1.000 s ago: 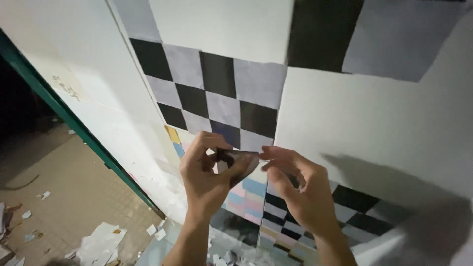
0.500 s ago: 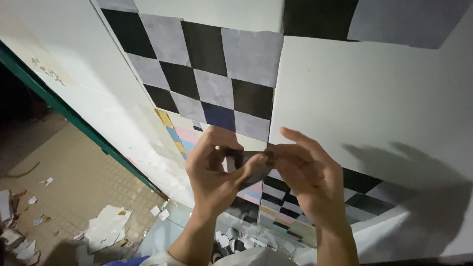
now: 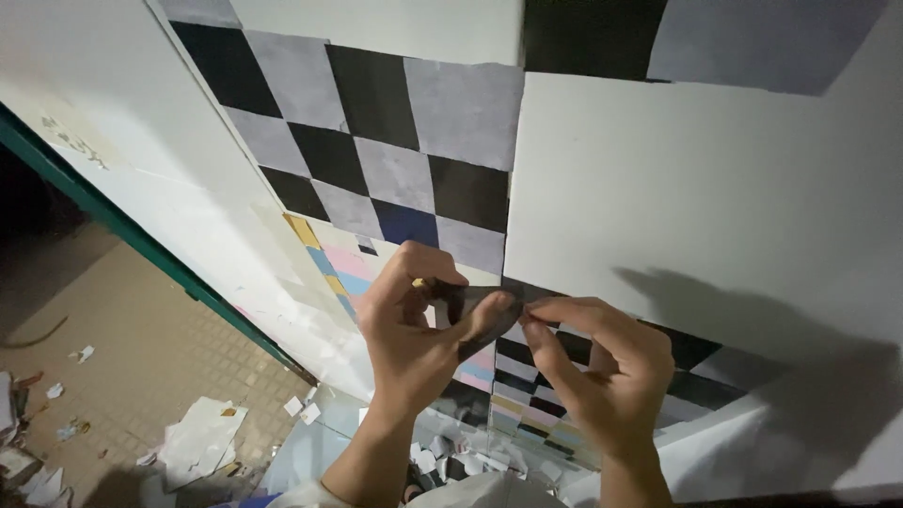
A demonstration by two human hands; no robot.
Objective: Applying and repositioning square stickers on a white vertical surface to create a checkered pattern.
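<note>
Dark thin strip (image 3: 475,303), flat, long axis roughly horizontal, pinched between left hand (image 3: 414,339) and right hand (image 3: 602,376), before a matte checkered wall (image 3: 414,141).

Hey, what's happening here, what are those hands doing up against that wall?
A person holds a small dark piece of paper between both hands in front of a wall. The left hand pinches it by thumb and fingers, and the right hand grips its other edge with the fingertips. Behind them the wall carries a black and grey checkerboard pattern, a large white sheet and a patch of small coloured squares. Torn paper scraps lie on the tiled floor below.
</note>
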